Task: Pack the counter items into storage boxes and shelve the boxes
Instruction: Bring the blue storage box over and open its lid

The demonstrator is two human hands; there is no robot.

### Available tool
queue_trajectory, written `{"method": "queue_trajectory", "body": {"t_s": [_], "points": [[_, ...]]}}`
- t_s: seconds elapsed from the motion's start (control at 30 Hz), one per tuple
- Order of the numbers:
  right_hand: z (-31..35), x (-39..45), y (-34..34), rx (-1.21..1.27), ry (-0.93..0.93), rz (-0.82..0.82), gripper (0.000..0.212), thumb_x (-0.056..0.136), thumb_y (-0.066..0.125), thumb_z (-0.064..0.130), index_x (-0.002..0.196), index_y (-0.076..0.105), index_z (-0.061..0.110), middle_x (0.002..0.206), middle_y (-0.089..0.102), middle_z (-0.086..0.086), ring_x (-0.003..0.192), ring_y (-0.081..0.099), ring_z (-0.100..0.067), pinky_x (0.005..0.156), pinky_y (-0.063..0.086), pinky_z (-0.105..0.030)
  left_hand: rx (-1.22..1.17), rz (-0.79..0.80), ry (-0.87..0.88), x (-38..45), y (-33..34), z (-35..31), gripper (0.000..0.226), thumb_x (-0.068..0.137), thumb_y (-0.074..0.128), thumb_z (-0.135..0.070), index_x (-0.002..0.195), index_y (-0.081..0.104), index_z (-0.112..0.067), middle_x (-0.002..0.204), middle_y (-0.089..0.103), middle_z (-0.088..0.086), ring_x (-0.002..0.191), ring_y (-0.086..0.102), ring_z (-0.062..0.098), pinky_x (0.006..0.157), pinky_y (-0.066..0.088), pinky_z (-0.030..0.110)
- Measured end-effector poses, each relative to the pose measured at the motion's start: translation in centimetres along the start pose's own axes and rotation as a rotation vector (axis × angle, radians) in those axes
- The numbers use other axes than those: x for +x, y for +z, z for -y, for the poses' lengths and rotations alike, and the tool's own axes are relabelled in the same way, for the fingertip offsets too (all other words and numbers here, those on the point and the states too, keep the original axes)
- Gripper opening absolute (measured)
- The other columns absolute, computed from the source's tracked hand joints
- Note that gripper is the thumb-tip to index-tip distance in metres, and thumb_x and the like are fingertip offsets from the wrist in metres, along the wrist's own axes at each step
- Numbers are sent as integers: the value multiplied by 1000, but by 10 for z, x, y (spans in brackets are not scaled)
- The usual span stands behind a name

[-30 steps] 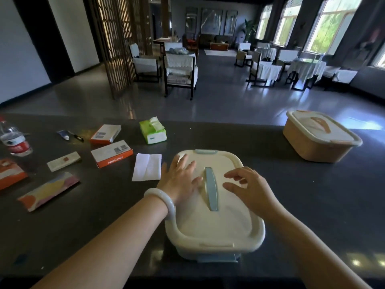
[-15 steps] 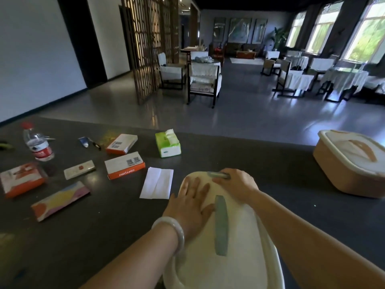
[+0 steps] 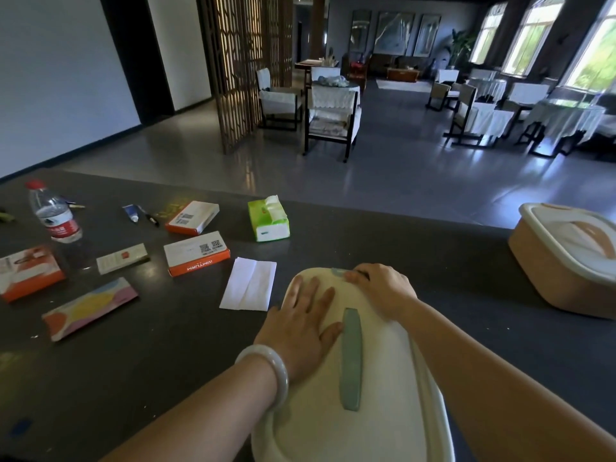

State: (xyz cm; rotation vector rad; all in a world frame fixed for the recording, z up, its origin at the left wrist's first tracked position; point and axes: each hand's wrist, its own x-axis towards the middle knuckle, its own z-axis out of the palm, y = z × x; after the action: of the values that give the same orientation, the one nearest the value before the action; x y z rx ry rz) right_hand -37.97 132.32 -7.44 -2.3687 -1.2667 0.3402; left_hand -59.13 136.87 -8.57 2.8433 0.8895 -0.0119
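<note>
A lidded storage box (image 3: pixel 366 428) sits nearest on the counter (image 3: pixel 133 378), both hands on its lid. Small cartons (image 3: pixel 196 253) and a bottle (image 3: pixel 55 213) lie left; another box (image 3: pixel 563 258) stands far right.

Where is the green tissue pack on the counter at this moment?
In the head view, the green tissue pack stands toward the counter's far edge, left of centre, right of the two orange-and-white boxes and beyond the white folded paper.
</note>
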Motion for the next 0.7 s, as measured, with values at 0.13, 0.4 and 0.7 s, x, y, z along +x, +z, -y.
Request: {"method": "queue_trajectory", "body": {"t_s": [0.13, 0.4, 0.7], "points": [[4, 5, 2, -24, 39, -6, 48, 89, 33, 67, 95, 68, 35, 91, 61, 8, 84, 50, -18, 73, 35, -32, 5, 15, -6, -1, -1, 0, 65, 94, 7, -64, 151, -11, -38, 159, -22, -11, 146, -23, 18, 118, 18, 49], [2, 6, 9, -143, 34, -25, 64, 76, 16, 79, 100, 63, 42, 100, 66, 8, 90, 56, -18, 75, 37, -33, -12, 2, 4, -1, 3, 2, 67, 93, 4, -66, 151, -10, -38, 160, -20, -11, 146, -21, 19, 117, 19, 52], [0, -25, -1, -221, -60, -29, 70, 91, 37, 64, 150, 24, 29, 159, 17, 2, 145, 8, -19, 116, 8, -45, -47, 31, -32, 0, -1, 0, 66, 94, 10, -65, 152, -6, -38, 160, -19, -12, 145, -24, 15, 116, 19, 51]]}}
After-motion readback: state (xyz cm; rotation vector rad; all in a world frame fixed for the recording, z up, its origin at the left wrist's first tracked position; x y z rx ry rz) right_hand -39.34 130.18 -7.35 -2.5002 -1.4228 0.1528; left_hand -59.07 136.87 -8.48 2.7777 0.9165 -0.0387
